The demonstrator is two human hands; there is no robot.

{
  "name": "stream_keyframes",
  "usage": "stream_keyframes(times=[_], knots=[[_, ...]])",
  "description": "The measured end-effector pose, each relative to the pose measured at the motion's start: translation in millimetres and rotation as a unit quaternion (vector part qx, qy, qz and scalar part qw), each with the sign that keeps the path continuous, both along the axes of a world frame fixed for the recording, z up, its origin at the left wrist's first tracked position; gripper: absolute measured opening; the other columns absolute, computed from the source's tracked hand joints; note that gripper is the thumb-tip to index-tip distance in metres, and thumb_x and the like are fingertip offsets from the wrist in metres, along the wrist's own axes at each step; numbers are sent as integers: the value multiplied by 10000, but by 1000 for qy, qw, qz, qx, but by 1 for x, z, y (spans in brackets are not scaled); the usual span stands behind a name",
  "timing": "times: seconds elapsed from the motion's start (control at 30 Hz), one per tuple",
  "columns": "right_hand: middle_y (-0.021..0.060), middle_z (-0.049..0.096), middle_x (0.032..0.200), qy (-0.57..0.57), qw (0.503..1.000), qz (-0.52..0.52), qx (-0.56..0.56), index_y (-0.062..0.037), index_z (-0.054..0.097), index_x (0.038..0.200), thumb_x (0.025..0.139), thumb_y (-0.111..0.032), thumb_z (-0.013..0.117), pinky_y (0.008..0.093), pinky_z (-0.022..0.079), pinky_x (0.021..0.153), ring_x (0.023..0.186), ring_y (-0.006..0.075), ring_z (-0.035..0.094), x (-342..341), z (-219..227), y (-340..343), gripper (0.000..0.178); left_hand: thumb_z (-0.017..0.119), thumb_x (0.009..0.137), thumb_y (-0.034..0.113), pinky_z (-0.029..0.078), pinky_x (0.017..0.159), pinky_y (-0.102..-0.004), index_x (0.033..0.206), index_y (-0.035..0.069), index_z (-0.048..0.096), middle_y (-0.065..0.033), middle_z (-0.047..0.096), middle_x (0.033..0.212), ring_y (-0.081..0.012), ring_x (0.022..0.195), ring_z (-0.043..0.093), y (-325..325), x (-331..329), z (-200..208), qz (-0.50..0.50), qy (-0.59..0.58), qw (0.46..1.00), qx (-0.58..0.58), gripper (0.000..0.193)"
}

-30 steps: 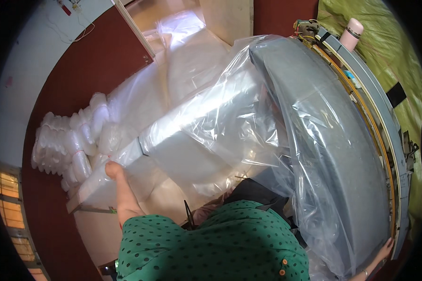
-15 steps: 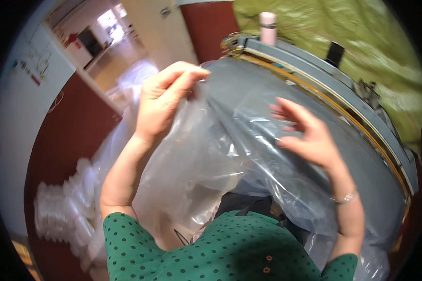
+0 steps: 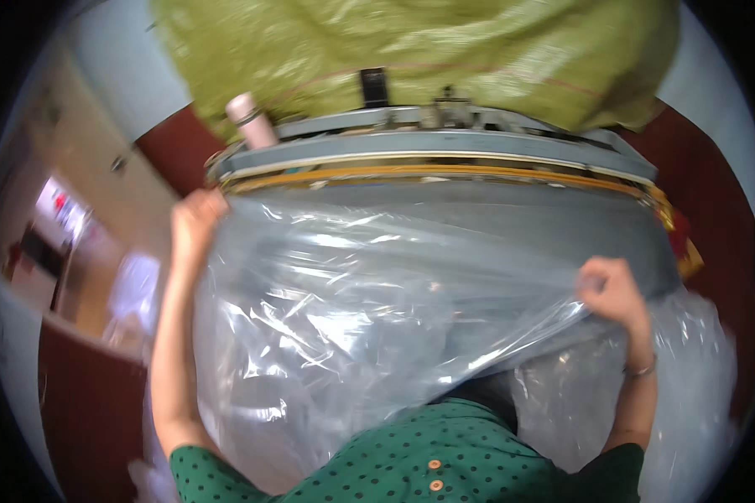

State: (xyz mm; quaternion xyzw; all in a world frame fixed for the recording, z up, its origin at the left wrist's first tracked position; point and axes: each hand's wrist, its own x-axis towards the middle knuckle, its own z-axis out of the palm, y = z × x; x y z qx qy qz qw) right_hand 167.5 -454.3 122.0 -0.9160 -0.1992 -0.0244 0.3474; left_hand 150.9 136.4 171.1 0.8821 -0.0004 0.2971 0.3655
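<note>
1. Since the earlier frame, your view has swung round to face the machine; your left hand (image 3: pixel 200 214) has gone to its far left corner, and your right hand (image 3: pixel 614 289), loose over the plastic then, now grips it.
2. Clear film (image 3: pixel 310 310) lies between your arms, over the left and near part of the grey bed (image 3: pixel 621 222). Expect it to be light, limp and slippery, quick to cling, crease or stretch; a gathered edge or corner should hold better than the flat middle.
3. Yellow-green sheeting (image 3: pixel 411 42) hangs behind the machine, clear of your hands.
4. Along the bed's far side run a grey beam (image 3: pixel 377 149) and an orange strip (image 3: pixel 445 170); both stand in the way and could snag the plastic.
5. Your left fingers look closed on its far left corner, though blurred. Your right fingers are curled shut on an edge, drawing a tight fold toward the right.
6. Just beyond your left hand stands a pink bottle (image 3: pixel 256 126), easily knocked.
7. Smallest, a dark rectangular piece (image 3: pixel 373 88) sits behind the beam.
</note>
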Motion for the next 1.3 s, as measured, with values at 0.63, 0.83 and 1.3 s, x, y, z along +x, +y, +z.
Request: stream_keyframes(times=[0.63,0.83,1.3], knots=[[101,502,1204,-152,921,-301,-195,-79,572,1088,873,-271,492,432,311,948,1166,260,416,64,-114,-170,298,534,857,62,319,557,-181,865,-1,599,42,489,696,-38,624,389,-145,93,-140,-148,116,981,-37,91],[86,619,963,-162,907,-364,-134,-52,625,917,833,-281,557,391,399,818,962,264,555,58,-106,-186,253,522,857,38,345,596,-178,871,-3,599,44,506,718,-40,653,421,-121,86,-162,-114,169,969,-140,89],[111,651,811,-24,818,-569,-78,-81,627,803,657,-354,750,383,464,685,794,283,618,147,-101,-205,333,541,844,23,369,595,-187,887,-19,602,20,526,720,-55,643,443,-137,95,-167,-151,168,967,-115,85]])
